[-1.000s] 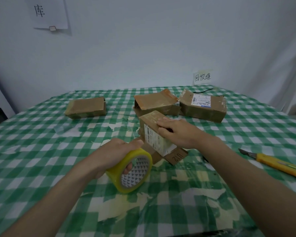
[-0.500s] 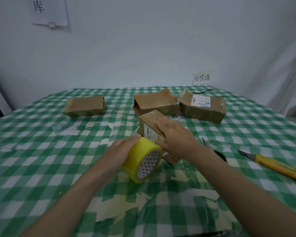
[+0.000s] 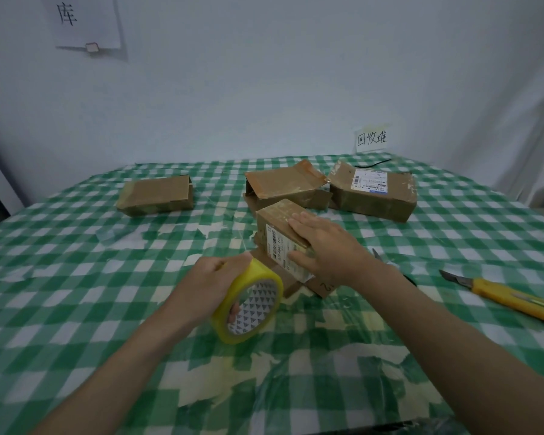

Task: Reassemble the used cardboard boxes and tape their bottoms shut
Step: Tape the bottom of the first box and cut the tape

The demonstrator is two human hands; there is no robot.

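Note:
A small brown cardboard box [image 3: 275,216] with a white label stands in the middle of the table, its lower flaps spread on the cloth. My right hand [image 3: 324,246] lies over its near top corner, fingers flat on top and thumb against the label side. My left hand [image 3: 211,277] grips a yellow tape roll [image 3: 248,306] just in front of and left of the box, fingers through its core.
Three more brown boxes lie further back: one at the left [image 3: 156,196], an open one [image 3: 285,186] behind the held box, a labelled one [image 3: 374,191] at the right. A yellow utility knife [image 3: 509,298] and scissors [image 3: 390,266] lie right of my right arm on the green checked tablecloth [image 3: 76,293].
My left hand carried the tape roll up to the box, then drew it back a little toward me. My right hand stayed on the box.

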